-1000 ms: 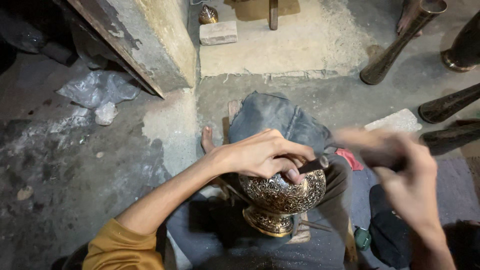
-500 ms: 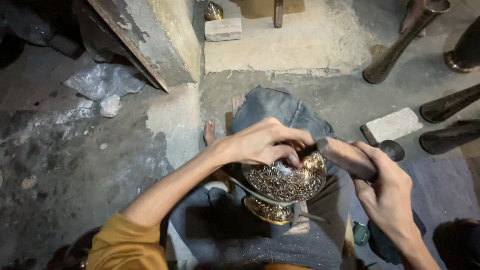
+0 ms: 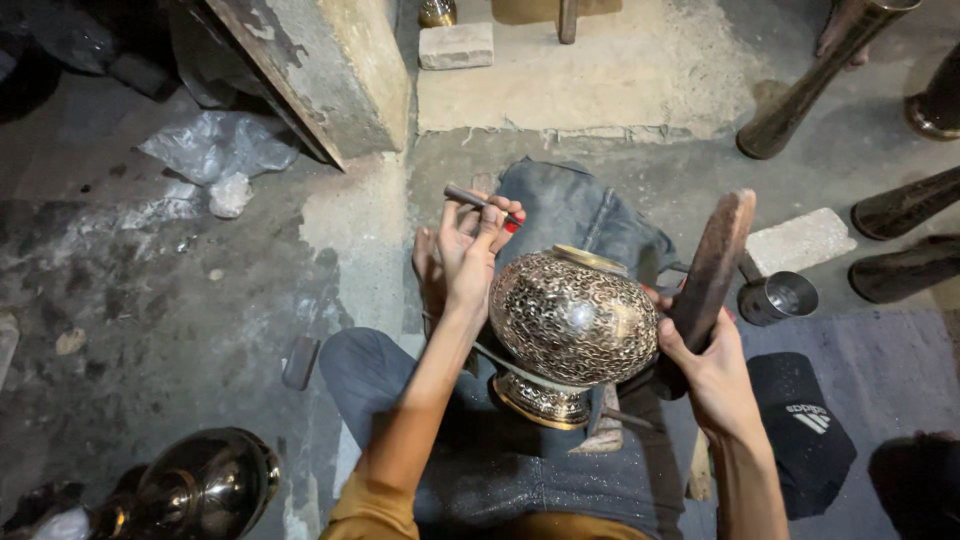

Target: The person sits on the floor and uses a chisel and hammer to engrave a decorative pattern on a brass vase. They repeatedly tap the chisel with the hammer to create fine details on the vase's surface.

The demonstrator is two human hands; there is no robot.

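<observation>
Between both hands, engraved brass vase

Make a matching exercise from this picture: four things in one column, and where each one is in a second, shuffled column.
Things:
1. patterned vase
2. thin punch
3. wooden mallet
4. metal cup

Places:
A. on the floor beside a pale brick
B. in the left hand
C. on the lap
D. in the right hand

Pairs: 1-C, 2-B, 3-D, 4-A
</observation>
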